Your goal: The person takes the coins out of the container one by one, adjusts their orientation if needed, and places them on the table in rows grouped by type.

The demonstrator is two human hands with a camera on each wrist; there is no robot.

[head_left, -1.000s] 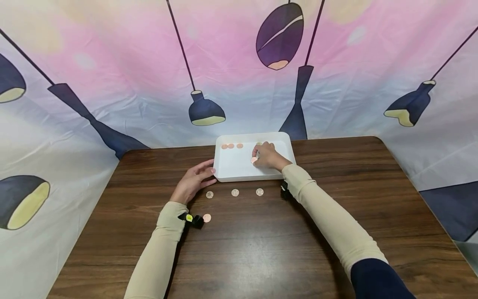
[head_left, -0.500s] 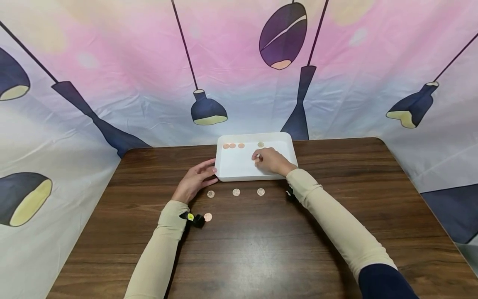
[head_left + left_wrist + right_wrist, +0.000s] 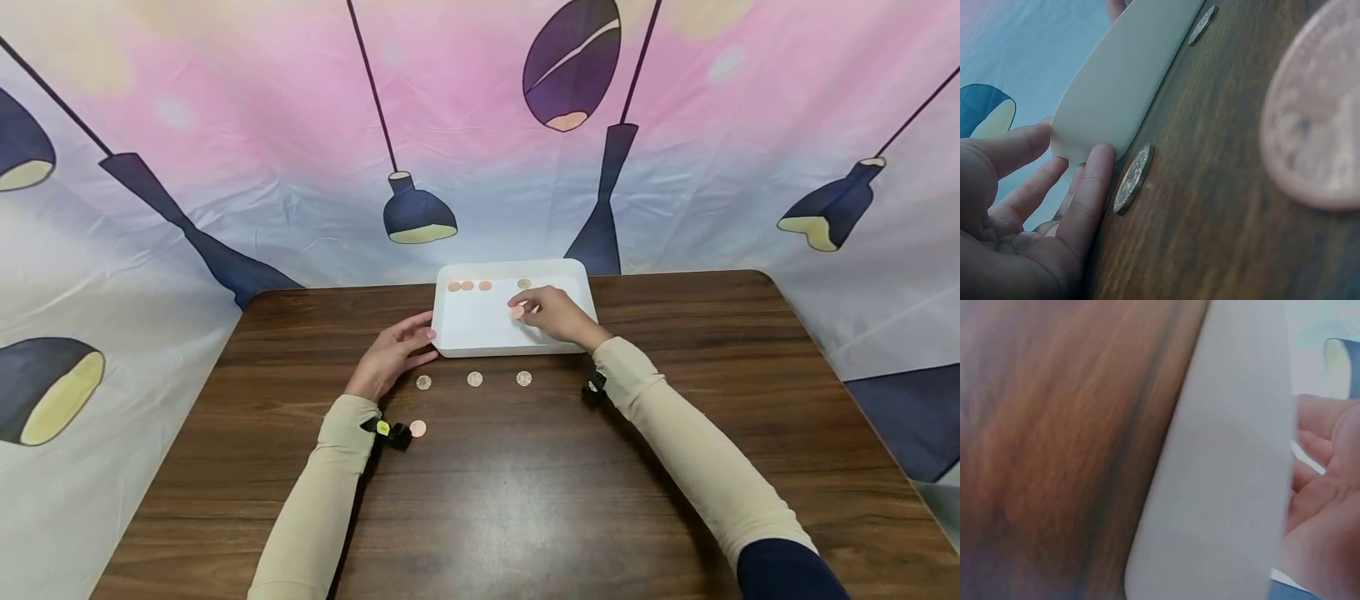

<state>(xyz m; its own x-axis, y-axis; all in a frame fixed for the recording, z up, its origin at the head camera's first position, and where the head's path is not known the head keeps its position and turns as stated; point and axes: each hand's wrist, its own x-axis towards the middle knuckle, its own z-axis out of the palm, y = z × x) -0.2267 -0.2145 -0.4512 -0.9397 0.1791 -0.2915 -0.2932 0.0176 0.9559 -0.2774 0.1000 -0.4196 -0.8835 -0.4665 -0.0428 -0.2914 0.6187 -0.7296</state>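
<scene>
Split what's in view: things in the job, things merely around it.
In the job:
white tray, touched by the left hand
copper-coloured coin pinched in the right hand
four coins inside the tray
four coins on the table, probably

Merely around:
lamp-print backdrop
black wrist cameras

We see the white tray (image 3: 1210, 481) resting on the blurred brown table (image 3: 1054, 444), one rounded corner in plain view; past the tray's upper edge shows the right hand (image 3: 1325, 494), fingertips hidden, before a pale patterned backdrop (image 3: 1310, 353)

Copper coin (image 3: 517, 312) pinched, over white tray (image 3: 476, 330)
</scene>
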